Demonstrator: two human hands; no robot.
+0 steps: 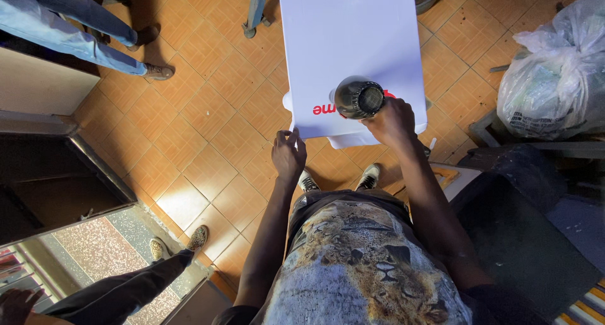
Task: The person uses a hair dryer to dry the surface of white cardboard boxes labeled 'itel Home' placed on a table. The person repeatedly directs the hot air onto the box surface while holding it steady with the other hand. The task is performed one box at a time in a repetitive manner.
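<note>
Knotted translucent white plastic bag (554, 73), printed label, far right floor.

We read this as a small garment-printing workshop. On an orange tiled floor (208, 111), a white board (350, 41) stands at twelve o'clock carrying a white garment with red print, over which a black hair dryer (358, 98) is held. A filled plastic sack (554, 79) lies at two o'clock; other people's legs (82, 22) appear at ten and seven o'clock.
</note>
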